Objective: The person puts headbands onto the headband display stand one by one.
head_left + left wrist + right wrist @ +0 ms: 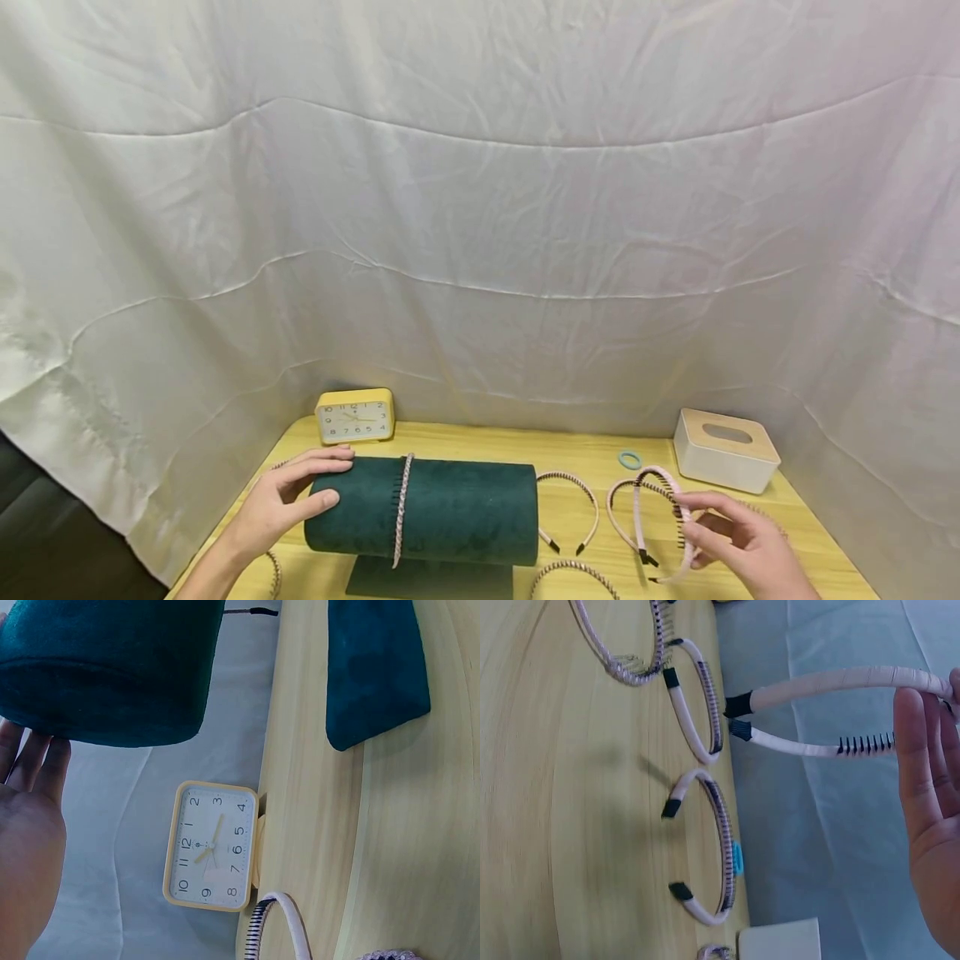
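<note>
A dark green velvet headband stand [472,508] with a horizontal roll carries one braided headband [402,512] around it. My left hand [281,500] rests on the roll's left end, fingers over the top and thumb at the front. The left wrist view shows those fingers fairly straight against the velvet. My right hand [738,537] pinches a pale pink headband [840,679] with black inner teeth and dark tips, raised off the table. Behind it lies another pink headband [613,508], and one more headband [570,477] lies just right of the roll.
A yellow alarm clock [356,417] stands behind the stand on the left. At the back right are a white tissue box [720,458] with a wooden lid and a small blue ring [629,460]. Braided headbands lie near the front [573,565] and left. Grey curtains border the wooden table.
</note>
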`<action>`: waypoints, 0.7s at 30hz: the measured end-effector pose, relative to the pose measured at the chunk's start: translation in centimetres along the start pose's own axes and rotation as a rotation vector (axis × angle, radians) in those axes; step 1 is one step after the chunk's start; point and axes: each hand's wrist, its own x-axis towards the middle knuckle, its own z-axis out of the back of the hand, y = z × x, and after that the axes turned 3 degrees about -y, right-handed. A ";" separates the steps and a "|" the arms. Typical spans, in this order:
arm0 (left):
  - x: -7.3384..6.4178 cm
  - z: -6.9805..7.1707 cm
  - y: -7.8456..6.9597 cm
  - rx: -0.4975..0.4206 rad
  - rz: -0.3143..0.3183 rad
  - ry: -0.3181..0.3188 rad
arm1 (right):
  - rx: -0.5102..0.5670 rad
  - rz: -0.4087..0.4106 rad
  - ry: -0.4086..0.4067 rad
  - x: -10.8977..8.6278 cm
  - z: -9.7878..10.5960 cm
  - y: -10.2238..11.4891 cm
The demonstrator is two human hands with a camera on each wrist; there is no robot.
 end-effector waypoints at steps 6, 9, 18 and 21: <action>-0.1 0.0 0.1 0.003 0.024 -0.009 | -0.020 0.052 0.005 0.5 -1.9 1.2; -0.1 0.0 0.1 0.002 0.024 -0.010 | -0.022 0.082 -0.005 0.9 -3.0 1.7; 0.0 0.0 0.0 0.003 -0.002 0.001 | 0.056 0.131 0.013 1.8 -6.0 2.5; 0.0 0.0 -0.1 -0.003 -0.004 -0.005 | 0.091 0.137 0.027 1.9 -7.0 2.9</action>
